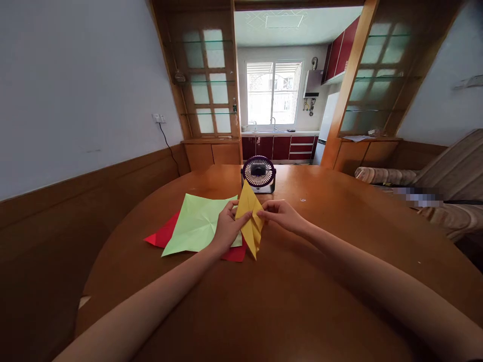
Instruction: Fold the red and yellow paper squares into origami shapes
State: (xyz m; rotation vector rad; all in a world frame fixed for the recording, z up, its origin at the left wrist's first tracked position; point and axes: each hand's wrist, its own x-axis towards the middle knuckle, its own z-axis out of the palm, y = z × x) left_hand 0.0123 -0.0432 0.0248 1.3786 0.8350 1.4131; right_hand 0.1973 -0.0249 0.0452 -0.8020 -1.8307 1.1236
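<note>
A yellow sheet of origami paper [249, 201], folded into a long diamond with creases, is held up between both hands above the table. My left hand [229, 223] grips its left side, thumb across the front. On the other side, my right hand [281, 213] pinches the right edge between thumb and fingers. Left of the yellow paper lies a creased light green sheet [196, 221], partly behind my left hand. Beneath the green one, a red sheet [160, 237] shows at its left and lower right.
A small dark desk fan [258, 173] stands just beyond the yellow paper on the round wooden table [324, 281]. A striped armchair [449, 176] is at the right. The wall outlet [159, 118] at left has a black cord hanging down.
</note>
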